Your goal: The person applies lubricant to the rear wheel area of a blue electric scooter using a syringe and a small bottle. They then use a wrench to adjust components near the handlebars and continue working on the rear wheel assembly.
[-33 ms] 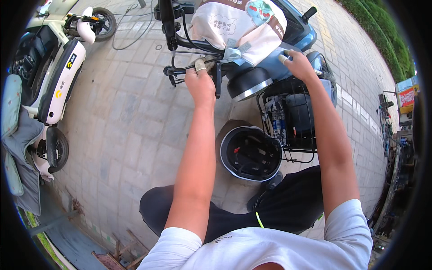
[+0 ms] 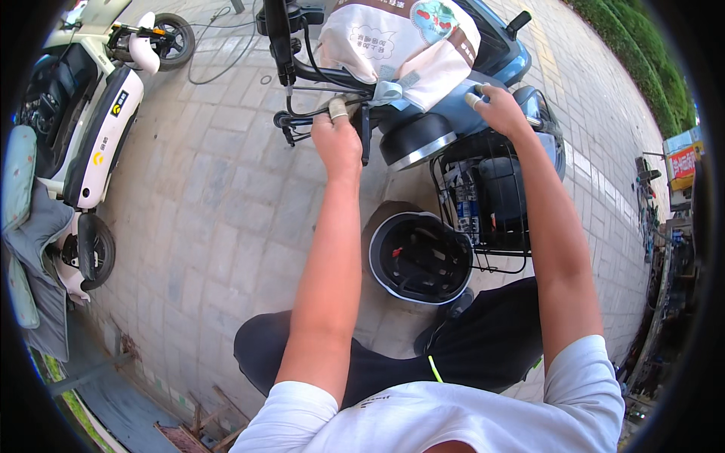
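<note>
In the head view, my left hand (image 2: 337,136), with pale covers on its fingers, is closed at the black cables and bracket (image 2: 365,136) below the handlebar (image 2: 283,45) of a blue scooter; what it grips is hidden. My right hand (image 2: 495,109), also with covered fingertips, has bent fingers on the blue body panel (image 2: 459,104), just right of a cream printed cloth bag (image 2: 374,41) tied with a pale blue bow. A black round housing with a silver rim (image 2: 414,140) sits between my hands. A black wire basket (image 2: 498,253) holding bottles and a dark object is below my right hand.
An upturned helmet (image 2: 415,257) lies on the paving by my feet. A white scooter (image 2: 102,143) with a quilted cover stands at the left, a cable (image 2: 192,79) on the ground behind it. A hedge (image 2: 642,68) and cluttered items (image 2: 664,257) line the right.
</note>
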### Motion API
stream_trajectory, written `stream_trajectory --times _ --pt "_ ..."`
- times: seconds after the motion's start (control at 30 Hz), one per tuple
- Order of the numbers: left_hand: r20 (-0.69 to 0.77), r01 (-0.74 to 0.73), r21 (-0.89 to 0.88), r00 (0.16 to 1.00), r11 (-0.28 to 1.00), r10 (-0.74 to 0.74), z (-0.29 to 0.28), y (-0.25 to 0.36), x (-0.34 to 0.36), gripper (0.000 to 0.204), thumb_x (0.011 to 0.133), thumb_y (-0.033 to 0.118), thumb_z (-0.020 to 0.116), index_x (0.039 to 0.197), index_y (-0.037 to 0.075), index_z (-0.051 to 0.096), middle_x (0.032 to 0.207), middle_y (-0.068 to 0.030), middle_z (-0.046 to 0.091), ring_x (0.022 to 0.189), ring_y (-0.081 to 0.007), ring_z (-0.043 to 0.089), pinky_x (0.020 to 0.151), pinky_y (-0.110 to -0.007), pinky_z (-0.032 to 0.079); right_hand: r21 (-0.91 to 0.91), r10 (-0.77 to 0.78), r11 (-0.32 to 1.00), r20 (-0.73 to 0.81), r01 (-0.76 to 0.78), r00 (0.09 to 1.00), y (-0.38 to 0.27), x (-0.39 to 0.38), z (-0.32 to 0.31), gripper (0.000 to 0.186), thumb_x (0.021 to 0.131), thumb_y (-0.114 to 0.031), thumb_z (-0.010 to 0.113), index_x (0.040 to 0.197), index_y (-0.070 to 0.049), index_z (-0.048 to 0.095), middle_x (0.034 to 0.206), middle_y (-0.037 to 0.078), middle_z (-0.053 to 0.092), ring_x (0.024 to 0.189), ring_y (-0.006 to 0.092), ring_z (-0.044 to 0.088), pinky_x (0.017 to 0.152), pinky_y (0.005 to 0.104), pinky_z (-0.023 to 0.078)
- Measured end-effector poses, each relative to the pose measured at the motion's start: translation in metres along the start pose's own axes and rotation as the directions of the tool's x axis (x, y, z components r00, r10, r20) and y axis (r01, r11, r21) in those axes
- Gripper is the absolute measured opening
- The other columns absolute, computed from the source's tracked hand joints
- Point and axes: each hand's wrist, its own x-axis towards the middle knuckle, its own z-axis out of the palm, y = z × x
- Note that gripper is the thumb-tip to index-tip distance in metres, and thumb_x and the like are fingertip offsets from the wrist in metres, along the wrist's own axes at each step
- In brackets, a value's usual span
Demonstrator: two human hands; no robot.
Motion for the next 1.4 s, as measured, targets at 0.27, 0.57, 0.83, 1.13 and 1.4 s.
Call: stream_trajectory --times 0.27,0.57,0.83,1.13,1.4 --pt "0.106 -0.016 0.195 0.994 0.981 -0.005 0.002 0.007 0.002 0.04 0.098 0.03 0.059 0.085 -0.008 0.063 0.076 -0.0153 0.066 0.067 -0.0235 0.057 0.064 -0.039 0.045 0.015 -0.013 1.0 0.021 0.013 1.0 -0.005 -0.012 -0.012 0.062 0.086 -0.041 0.066 0.127 0.006 0.06 0.129 0.027 0.06 0.119 0.0384 0.059 0.101 0.0387 0.044" --pt "0.041 -0.204 0.139 0.979 0.969 0.2 -0.02 0.006 0.005 0.025 0.097 0.021 0.06 0.099 -0.004 0.066 0.082 -0.0093 0.07 0.069 -0.0157 0.059 0.065 -0.031 0.048 -0.001 -0.058 0.998 0.003 0.058 0.998 0.003 -0.01 -0.008 0.063 0.084 -0.042 0.067 0.126 0.004 0.061 0.136 0.028 0.054 0.127 0.039 0.054 0.107 0.0395 0.04" --pt "0.081 -0.138 0.044 0.988 0.989 0.134 -0.035 0.008 0.01 0.028 0.098 0.023 0.06 0.101 -0.004 0.066 0.087 -0.0111 0.071 0.076 -0.015 0.065 0.07 -0.029 0.051 -0.025 -0.068 0.997 0.014 0.069 0.998 -0.005 -0.008 -0.014 0.064 0.083 -0.043 0.068 0.125 0.005 0.062 0.13 0.027 0.059 0.121 0.0387 0.057 0.103 0.0404 0.043" --pt "0.031 -0.036 0.273 0.999 0.961 0.029 -0.094 0.001 0.002 0.044 0.096 0.039 0.061 0.091 -0.005 0.064 0.088 -0.0163 0.07 0.081 -0.0223 0.065 0.074 -0.035 0.051 -0.017 -0.202 0.979 -0.052 0.201 0.978 0.033 -0.006 -0.009 0.064 0.086 -0.044 0.069 0.125 0.007 0.061 0.121 0.027 0.064 0.114 0.0372 0.062 0.1 0.0402 0.046" --pt "-0.131 0.154 0.988 0.747 -0.023 -0.652 -0.232 -0.157 -0.135 0.051 0.087 0.047 0.063 0.106 0.0 0.071 0.109 -0.0242 0.068 0.106 -0.0413 0.064 0.088 -0.048 0.052 0.19 -0.417 0.887 -0.059 0.42 0.907 -0.09 -0.14 -0.074 0.031 0.084 -0.023 0.067 0.106 -0.001 0.069 0.081 0.011 0.067 0.073 0.0194 0.063 0.065 0.0331 0.049"
